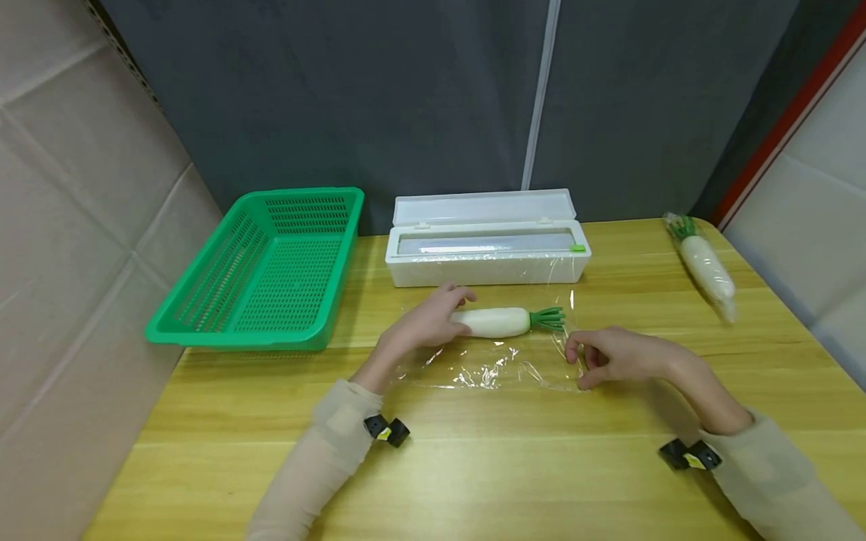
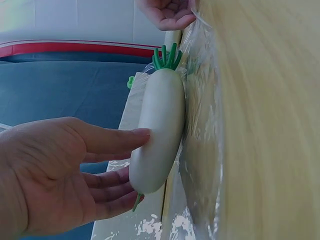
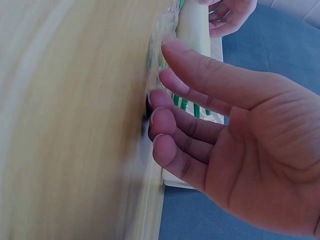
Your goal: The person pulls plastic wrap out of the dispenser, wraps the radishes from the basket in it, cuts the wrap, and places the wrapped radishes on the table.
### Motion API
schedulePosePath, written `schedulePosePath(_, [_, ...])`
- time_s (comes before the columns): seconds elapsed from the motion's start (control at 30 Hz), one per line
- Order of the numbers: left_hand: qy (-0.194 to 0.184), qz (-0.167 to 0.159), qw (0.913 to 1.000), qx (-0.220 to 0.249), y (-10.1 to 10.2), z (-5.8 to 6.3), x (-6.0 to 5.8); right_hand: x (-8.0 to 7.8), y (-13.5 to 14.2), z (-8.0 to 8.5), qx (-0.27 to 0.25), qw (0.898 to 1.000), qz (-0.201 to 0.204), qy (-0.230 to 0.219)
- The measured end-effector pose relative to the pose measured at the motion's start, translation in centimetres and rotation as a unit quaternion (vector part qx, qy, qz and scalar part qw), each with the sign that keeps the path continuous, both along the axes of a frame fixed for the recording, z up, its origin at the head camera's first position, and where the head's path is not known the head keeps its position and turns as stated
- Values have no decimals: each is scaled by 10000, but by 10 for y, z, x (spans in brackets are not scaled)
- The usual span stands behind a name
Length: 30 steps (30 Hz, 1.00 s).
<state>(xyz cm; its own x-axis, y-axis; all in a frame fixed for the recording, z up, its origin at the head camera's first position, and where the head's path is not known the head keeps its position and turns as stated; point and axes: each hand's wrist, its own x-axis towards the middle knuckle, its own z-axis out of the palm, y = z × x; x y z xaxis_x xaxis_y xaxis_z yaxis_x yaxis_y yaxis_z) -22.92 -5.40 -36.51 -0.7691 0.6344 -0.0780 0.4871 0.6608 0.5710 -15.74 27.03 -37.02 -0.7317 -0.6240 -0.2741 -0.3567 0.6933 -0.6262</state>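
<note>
A white radish (image 1: 499,322) with short green stalks lies on a sheet of clear plastic wrap (image 1: 490,368) on the table. My left hand (image 1: 433,319) holds its root end. In the left wrist view the thumb (image 2: 140,136) rests on the near side of the radish, with the other fingers behind it. By the stalks, my right hand (image 1: 622,355) is at the right edge of the wrap. Its fingers bend loosely, and the right wrist view shows a gap between thumb (image 3: 195,62) and forefinger, with nothing pinched there.
Behind the radish stands a white wrap dispenser (image 1: 487,272), lid raised, with a green slider at its right end. A green basket (image 1: 321,338) sits at the left. Another radish (image 1: 707,267), wrapped in film, lies near the right edge of the wooden table (image 1: 487,466).
</note>
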Motion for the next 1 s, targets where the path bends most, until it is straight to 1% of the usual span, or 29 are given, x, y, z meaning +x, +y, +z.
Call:
schedulePosePath(0.27, [134,33,9992,379,-23,0,3,0,-1,1,-42,9999,62,83])
schedulePosePath(0.43, [241,66,9986,473,-35,1,5,2,-1,1,-114,9998,107,156])
schedulePosePath(0.53, [280,119,9986,425,-41,1,8,3,-1,1,-167,9997,85,163])
schedulePosePath(0.7, [378,188,9989,191,-52,1,15,4,-1,0,-243,9996,80,155])
schedulePosePath(0.8, [416,150,9989,120,-59,0,18,5,-1,-1,-258,9995,119,170])
schedulePosePath(1.0, [334,58,9994,65,-75,-5,21,6,-1,0,-282,9994,140,139])
